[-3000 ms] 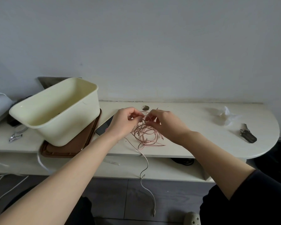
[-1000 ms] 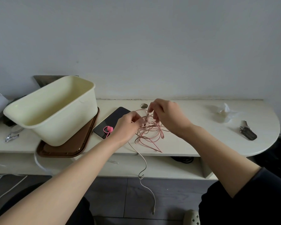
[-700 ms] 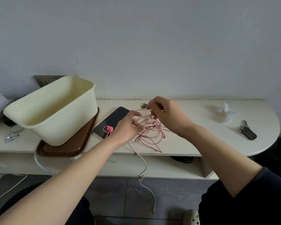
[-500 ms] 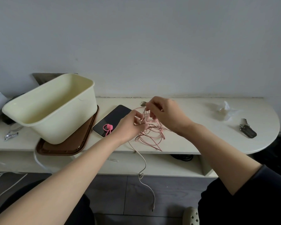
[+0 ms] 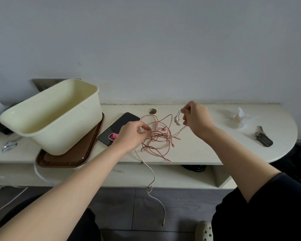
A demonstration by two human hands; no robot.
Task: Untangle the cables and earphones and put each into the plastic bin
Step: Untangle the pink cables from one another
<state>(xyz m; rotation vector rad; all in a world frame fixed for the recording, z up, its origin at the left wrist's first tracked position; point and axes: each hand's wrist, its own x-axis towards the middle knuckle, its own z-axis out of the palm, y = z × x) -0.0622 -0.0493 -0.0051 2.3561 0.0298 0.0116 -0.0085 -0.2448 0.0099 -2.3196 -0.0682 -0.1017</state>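
Head view: at frame centre the pink earphones (image 5: 158, 139) lie tangled on the tabletop (image 5: 198, 150), and a white cable (image 5: 151, 173) trails from the knot over the front edge toward the floor. The left hand (image 5: 132, 134) pinches strands at the tangle's left side. The right hand (image 5: 196, 119), right of centre, pinches a raised strand. The plastic bin (image 5: 68, 133) stands at left with no cable showing inside. The step looks like untangling. Next, the raised strand needs drawing clear gently while the left hand anchors the bundle.
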